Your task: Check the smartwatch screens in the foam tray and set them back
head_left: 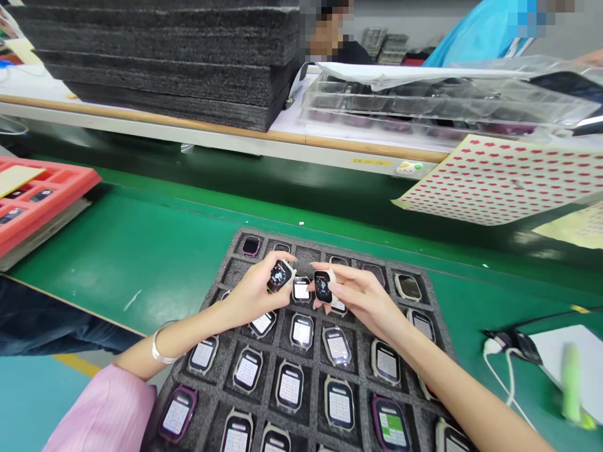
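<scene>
Pinched between thumb and fingers of my left hand [257, 292] is a smartwatch case [279, 276] without a strap, its dark screen lit with a watch face. My right hand [360, 289] grips a second smartwatch case [323, 286], pale-framed and showing a similar face. Both are held above a dark grey foam tray [308, 254] divided into square compartments. Several more watch cases lie in it, many with white list screens, such as one pale-framed watch [289, 385]. A purple-framed watch [390, 422] shows a partly green screen. My hands and forearms hide some compartments.
A red tray [56, 191] with watches stands at the left. Black foam sheets [179, 56] are stacked on the shelf, beside clear plastic trays [400, 103]. A sticker sheet [499, 182] hangs from the shelf edge. Cables [511, 376] and a green pen-like item [571, 383] lie at right.
</scene>
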`<state>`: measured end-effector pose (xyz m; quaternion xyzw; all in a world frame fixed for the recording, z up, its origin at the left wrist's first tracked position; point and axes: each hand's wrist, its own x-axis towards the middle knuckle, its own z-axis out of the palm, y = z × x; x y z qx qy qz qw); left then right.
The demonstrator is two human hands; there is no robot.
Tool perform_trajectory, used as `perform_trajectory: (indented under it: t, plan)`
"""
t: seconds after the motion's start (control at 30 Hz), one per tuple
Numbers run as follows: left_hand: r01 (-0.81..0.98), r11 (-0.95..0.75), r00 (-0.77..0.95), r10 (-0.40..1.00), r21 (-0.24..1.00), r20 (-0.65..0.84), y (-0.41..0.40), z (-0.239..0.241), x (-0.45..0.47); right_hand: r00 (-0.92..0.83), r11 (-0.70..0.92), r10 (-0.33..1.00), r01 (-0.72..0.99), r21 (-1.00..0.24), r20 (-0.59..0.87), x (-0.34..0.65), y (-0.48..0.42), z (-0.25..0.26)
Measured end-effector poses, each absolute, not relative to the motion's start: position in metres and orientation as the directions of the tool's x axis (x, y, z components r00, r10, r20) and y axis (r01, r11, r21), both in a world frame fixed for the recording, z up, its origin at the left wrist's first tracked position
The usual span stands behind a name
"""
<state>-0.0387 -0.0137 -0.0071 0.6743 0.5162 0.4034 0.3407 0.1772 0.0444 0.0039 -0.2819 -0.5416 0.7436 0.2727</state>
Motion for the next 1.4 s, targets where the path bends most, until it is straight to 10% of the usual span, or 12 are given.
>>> perform_trajectory:
  t: [1.4]
  plan:
    - [0.383,-0.215,0.072,0.977,0.898,0.203,-0.0124,-0.0034,-0.0424,-0.704,-0.283,0.692,-0.059,-0.957,-0.161,0.1766,0.0428,0.0067]
